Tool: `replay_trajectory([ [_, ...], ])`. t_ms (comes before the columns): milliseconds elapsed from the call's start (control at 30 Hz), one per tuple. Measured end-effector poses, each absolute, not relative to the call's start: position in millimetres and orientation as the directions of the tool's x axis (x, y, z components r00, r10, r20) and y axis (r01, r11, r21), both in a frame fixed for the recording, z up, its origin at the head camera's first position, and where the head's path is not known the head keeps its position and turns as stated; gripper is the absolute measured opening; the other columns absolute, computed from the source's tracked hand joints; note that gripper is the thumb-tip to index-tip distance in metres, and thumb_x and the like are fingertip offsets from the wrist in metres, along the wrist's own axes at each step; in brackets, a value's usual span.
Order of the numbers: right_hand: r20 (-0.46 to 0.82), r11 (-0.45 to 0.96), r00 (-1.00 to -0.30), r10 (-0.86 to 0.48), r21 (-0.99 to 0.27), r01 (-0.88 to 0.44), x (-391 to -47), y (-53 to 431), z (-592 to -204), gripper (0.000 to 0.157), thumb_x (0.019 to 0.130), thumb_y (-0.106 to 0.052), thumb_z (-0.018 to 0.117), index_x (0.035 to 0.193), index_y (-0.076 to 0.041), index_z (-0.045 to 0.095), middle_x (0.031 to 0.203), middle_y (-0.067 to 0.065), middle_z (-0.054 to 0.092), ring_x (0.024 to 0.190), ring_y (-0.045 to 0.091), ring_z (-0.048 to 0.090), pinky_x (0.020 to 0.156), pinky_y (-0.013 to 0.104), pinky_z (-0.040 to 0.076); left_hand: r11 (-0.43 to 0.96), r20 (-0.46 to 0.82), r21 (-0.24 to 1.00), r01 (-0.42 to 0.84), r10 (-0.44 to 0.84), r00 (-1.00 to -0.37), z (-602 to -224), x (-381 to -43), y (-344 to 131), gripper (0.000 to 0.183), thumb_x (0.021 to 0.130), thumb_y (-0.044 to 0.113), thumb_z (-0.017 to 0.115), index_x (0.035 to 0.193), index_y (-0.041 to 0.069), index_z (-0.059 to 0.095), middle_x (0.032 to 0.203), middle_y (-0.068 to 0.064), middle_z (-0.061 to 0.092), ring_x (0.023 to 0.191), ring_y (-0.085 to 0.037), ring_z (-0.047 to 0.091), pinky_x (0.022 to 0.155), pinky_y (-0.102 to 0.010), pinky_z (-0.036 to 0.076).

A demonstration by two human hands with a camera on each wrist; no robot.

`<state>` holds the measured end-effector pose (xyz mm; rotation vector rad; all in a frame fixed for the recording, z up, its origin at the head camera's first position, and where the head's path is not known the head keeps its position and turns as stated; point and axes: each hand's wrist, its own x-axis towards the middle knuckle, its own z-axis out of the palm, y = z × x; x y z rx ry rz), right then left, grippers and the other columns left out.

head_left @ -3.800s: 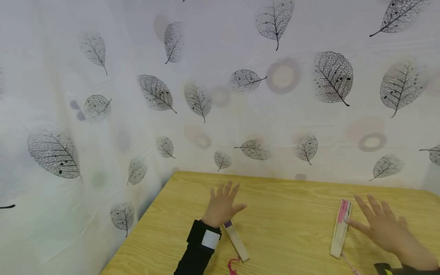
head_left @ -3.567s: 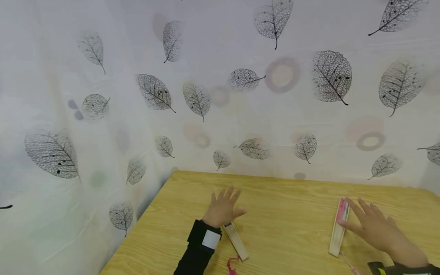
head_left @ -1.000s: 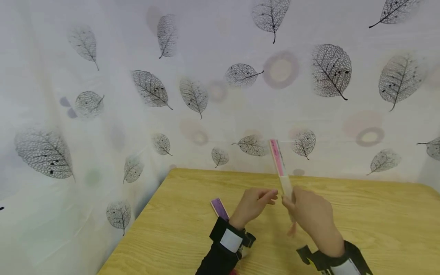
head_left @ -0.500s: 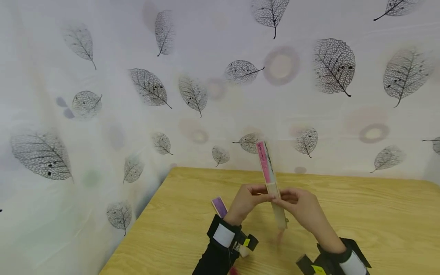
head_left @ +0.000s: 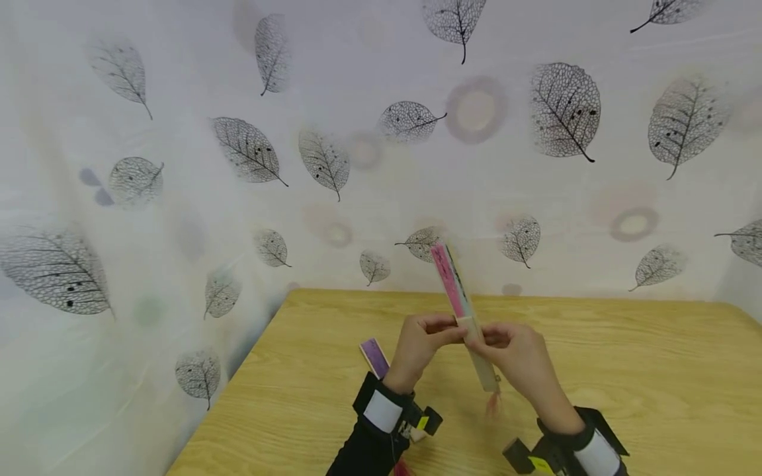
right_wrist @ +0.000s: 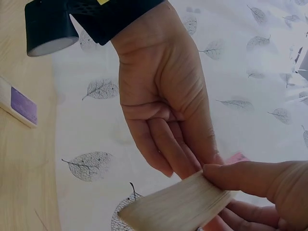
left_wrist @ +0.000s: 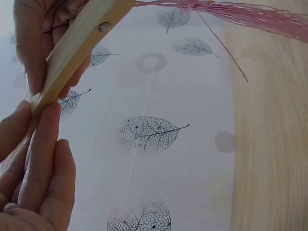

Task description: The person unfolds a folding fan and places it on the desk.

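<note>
A folded fan (head_left: 450, 281) with a pink upper part, pale wooden ribs and a pinkish tassel is held up over the table, leaning to the left. My left hand (head_left: 413, 350) pinches it by the left edge at mid-length. From the other side my right hand (head_left: 526, 357) pinches the same stretch, the thumbs close together. A metal rivet shows at the bare end of the fan (left_wrist: 82, 53) in the left wrist view. In the right wrist view the rib ends (right_wrist: 173, 207) spread only slightly. A second folded fan, purple (head_left: 374, 357), lies partly hidden under my left wrist.
The wood-grain table (head_left: 625, 370) runs back to a pale curtain (head_left: 369, 66) printed with leaves. A red tassel (head_left: 401, 468) shows at the front beside my left sleeve. Strapped cameras (head_left: 424, 420) stick out from both wrists.
My right hand has taken the pink fan from the right of the table and lifted it to the middle. My left hand has left the purple fan and grips the pink one too.
</note>
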<state>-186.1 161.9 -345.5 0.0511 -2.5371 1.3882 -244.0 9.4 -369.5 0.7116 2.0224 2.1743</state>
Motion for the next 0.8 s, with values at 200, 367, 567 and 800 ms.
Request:
replay_trajectory([
  [200, 0.245, 0.555, -0.964, 0.103, -0.819, -0.149, -185.1, 160.3, -348.1, 0.036, 0.075, -0.033, 0.068, 0.095, -0.002, 0.068, 0.086, 0.011, 0.070, 0.075, 0.016, 0.063, 0.065, 0.035, 0.055, -0.130, 0.268, 0.963, 0.235, 0.418, -0.868, -370.5, -245.2, 8.7, 0.027, 0.082, 0.016, 0.061, 0.099, -0.004, 0.065, 0.096, -0.026, 0.064, 0.080, -0.019, 0.064, 0.079, -0.032, 0.053],
  [367, 0.254, 0.530, -0.959, 0.123, -0.834, -0.153, -184.3, 158.1, -347.2, 0.036, 0.075, -0.028, 0.069, 0.096, 0.001, 0.067, 0.085, 0.014, 0.069, 0.076, 0.018, 0.064, 0.067, 0.037, 0.056, -0.122, 0.265, 0.964, 0.236, 0.414, -0.871, -369.0, -246.5, 7.8, 0.028, 0.082, 0.015, 0.061, 0.099, -0.006, 0.065, 0.094, -0.028, 0.064, 0.080, -0.020, 0.064, 0.080, -0.033, 0.053],
  [567, 0.252, 0.479, -0.959, 0.129, -0.863, -0.162, -184.8, 155.9, -346.7, 0.041, 0.074, -0.031, 0.069, 0.098, 0.003, 0.065, 0.086, 0.016, 0.069, 0.078, 0.020, 0.064, 0.069, 0.037, 0.056, -0.121, 0.273, 0.962, 0.245, 0.397, -0.876, -364.7, -245.5, 3.9, 0.030, 0.080, 0.019, 0.062, 0.099, -0.004, 0.066, 0.094, -0.025, 0.065, 0.079, -0.020, 0.064, 0.082, -0.034, 0.052],
  [800, 0.244, 0.467, -0.959, 0.144, -0.871, -0.151, -181.7, 152.6, -344.0, 0.040, 0.074, -0.031, 0.069, 0.098, 0.000, 0.066, 0.087, 0.014, 0.069, 0.079, 0.017, 0.063, 0.068, 0.033, 0.056, -0.130, 0.285, 0.958, 0.254, 0.390, -0.876, -361.4, -243.0, 1.5, 0.031, 0.080, 0.021, 0.063, 0.098, -0.004, 0.066, 0.095, -0.025, 0.065, 0.079, -0.020, 0.064, 0.084, -0.035, 0.051],
])
